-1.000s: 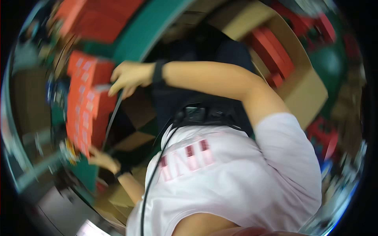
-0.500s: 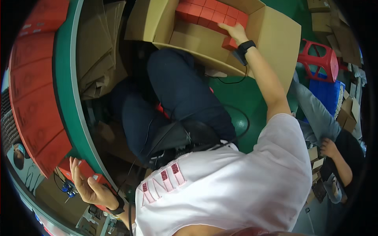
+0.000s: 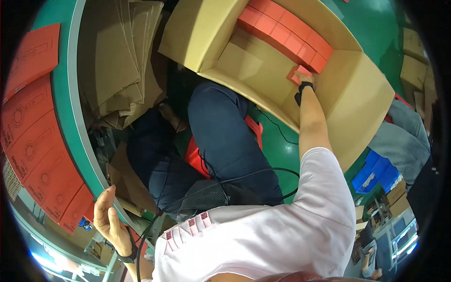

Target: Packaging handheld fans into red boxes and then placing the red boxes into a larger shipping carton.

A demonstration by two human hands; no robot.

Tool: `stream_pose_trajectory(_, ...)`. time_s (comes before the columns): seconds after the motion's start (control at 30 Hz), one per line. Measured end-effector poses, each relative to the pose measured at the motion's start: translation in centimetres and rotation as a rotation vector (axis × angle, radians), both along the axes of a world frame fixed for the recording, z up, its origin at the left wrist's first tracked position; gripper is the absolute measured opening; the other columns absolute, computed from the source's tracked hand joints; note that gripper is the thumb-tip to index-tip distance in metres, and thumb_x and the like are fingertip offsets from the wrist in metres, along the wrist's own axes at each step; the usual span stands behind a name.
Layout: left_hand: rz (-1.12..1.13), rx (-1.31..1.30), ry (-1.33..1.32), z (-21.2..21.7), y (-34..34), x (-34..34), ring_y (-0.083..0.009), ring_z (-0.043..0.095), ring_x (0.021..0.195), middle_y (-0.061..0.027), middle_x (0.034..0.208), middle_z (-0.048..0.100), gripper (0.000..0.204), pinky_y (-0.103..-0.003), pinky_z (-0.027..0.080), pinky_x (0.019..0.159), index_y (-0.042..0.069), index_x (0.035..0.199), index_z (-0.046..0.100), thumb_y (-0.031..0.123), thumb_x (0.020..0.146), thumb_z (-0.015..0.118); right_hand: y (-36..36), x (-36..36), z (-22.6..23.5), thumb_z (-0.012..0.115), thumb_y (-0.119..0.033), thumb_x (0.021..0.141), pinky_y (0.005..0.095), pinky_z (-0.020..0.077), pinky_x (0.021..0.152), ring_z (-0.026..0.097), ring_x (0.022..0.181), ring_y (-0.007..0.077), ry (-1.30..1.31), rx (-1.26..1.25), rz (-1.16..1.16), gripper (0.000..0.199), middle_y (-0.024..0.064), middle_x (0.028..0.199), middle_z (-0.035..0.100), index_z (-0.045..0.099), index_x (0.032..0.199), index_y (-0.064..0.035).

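Because the carton [image 3: 253,70] leaves room, I judge, right hand [image 3: 307,79] grasps a red box [image 3: 292,73] beside the stacked row [image 3: 291,43], left hand [image 3: 112,224] uncurled, empty.

The small boxes [image 3: 291,43] are coloured orange-red, the carton [image 3: 361,105] plain tan, the trousers [image 3: 228,131] navy; the white shirt [image 3: 263,235] is patterned in pink and dark red.

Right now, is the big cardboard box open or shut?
Open: the cardboard box has its flaps spread outward, and red boxes show inside, where the right hand is too.
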State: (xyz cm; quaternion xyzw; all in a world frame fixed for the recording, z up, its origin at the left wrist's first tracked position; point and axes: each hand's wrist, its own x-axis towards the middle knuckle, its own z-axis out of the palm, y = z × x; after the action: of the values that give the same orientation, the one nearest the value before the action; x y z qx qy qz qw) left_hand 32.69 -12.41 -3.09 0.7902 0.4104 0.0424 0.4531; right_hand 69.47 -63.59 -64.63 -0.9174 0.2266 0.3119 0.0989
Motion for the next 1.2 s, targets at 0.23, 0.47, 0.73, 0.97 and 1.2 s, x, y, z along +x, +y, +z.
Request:
stream_pose_trajectory(0.23,-0.013,0.010,0.000,0.2,0.0,0.0,-0.0332,0.058,0.126,-0.0200,0.127,0.063,0.035,-0.047,0.039,0.114,-0.004,0.126,0.061,0.016,0.097,0.063,8.6,-4.0,5.8,0.066,-0.070,0.075,0.0459,0.0484,0.101,0.056,0.122,0.0424,-0.132,-0.087,0.058,0.095,0.0313,0.125,0.059,0.054,0.122,0.0111)
stream_pose_trajectory(0.47,-0.067,0.023,-0.133,-0.3,0.6,-3.2,-0.0324,0.059,0.126,-0.0213,0.130,0.063,0.035,-0.046,0.039,0.114,-0.003,0.132,0.058,0.013,0.101,0.055,12.2,-5.6,22.1,0.075,-0.043,0.074,0.0463,0.0517,0.095,0.064,0.107,0.0439,-0.396,0.221,0.362,0.070,0.0293,0.116,0.064,0.056,0.119,0.0074)
stream_pose_trajectory(0.73,-0.286,-0.098,-0.421,1.9,-2.0,-2.5,-0.0378,0.049,0.134,-0.0268,0.140,0.052,0.127,-0.049,0.033,0.116,-0.003,0.156,0.020,0.053,0.066,0.090,20.5,-14.8,54.1,0.073,-0.027,0.079,0.0364,0.0507,0.095,0.064,0.110,0.0253,-0.687,0.956,0.573,0.070,0.0184,0.122,0.064,0.047,0.136,0.0041)
stream_pose_trajectory(0.97,-0.601,0.848,-0.507,6.9,-1.1,-6.9,-0.0397,0.035,0.143,-0.0189,0.154,0.037,0.125,-0.064,0.022,0.115,0.006,0.155,0.030,0.036,0.052,0.094,32.1,-28.0,69.4,0.072,-0.026,0.083,0.0248,0.0518,0.078,0.064,0.092,0.0102,-0.493,1.334,0.834,0.063,0.0087,0.110,0.067,0.048,0.134,0.0029)
stream_pose_trajectory(1.2,-0.226,0.500,-0.905,6.5,4.1,-18.3,-0.0321,0.059,0.117,-0.0176,0.132,0.054,0.100,-0.040,0.048,0.099,0.003,0.145,0.038,0.015,0.062,0.091,40.8,-37.4,77.4,0.071,-0.022,0.092,0.0253,0.0507,0.084,0.064,0.092,0.0100,-0.351,1.277,1.144,0.055,0.0105,0.115,0.066,0.054,0.137,0.0049)
